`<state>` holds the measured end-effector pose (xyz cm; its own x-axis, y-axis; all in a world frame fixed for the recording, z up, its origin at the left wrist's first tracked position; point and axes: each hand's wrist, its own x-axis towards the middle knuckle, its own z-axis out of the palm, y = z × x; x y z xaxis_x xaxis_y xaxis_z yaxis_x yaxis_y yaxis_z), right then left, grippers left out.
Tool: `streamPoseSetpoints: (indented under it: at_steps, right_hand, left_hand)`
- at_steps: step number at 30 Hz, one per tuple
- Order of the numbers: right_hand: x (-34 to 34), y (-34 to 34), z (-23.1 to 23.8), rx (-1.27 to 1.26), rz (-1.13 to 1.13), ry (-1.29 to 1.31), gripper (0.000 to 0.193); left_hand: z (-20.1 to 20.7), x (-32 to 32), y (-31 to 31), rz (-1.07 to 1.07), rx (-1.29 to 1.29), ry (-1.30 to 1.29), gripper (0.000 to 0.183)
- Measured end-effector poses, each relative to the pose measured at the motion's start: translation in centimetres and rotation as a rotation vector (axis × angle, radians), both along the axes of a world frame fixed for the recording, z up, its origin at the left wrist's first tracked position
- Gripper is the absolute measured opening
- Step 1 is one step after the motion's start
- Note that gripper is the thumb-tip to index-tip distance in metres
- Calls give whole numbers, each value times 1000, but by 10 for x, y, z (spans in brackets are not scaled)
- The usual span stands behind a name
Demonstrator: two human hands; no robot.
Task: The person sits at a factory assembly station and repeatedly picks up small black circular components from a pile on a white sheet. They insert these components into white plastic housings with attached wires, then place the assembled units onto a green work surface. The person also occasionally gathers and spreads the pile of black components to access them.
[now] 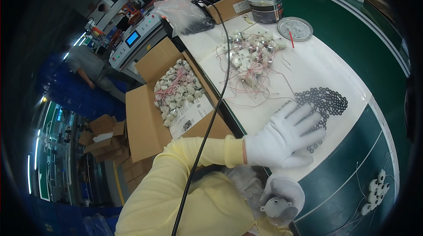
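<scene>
My left hand (pixel 284 137), in a white glove, lies palm down with its fingers spread over the edge of a patch of small black rings (pixel 324 101) on the white table sheet. Close to my body, my right hand (pixel 288 187), gloved with greyed fingers, is closed around a small white round motor (pixel 276 207) with two mounting ears. Part of that motor is covered by the fingers. Beyond the rings sits a heap of similar white motors (pixel 251 55) with tangled pink wires.
Left of the table, an open cardboard box (pixel 147 123) holds many wired motors. Several more motors (pixel 376 192) lie on the green surface at right. A tin (pixel 265 7), its round lid (pixel 302 30) and a small box (pixel 227 5) stand behind. A black cable (pixel 213 121) hangs across the view.
</scene>
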<state>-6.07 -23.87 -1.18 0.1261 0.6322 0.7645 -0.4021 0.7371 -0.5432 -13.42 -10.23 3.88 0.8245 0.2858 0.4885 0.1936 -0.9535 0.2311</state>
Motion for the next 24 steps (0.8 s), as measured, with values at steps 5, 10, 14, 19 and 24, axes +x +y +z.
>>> streamPoseSetpoints:
  at_steps: [5,10,14,19,24]
  right_hand:
    - [-15,-9,19,-161,-154,55,62]
    - [4,4,31,-125,95,-50,61]
    - [1,4,22,-92,61,10,64]
    - [3,6,25,-95,31,-29,56]
    - [5,0,25,-176,185,-15,61]
  left_hand:
    - [-7,9,-9,-64,-16,2,51]
    - [-13,17,-3,-29,25,4,44]
    - [-13,21,6,-1,80,25,43]
    - [-3,14,9,60,128,116,49]
    - [7,-9,17,180,140,302,61]
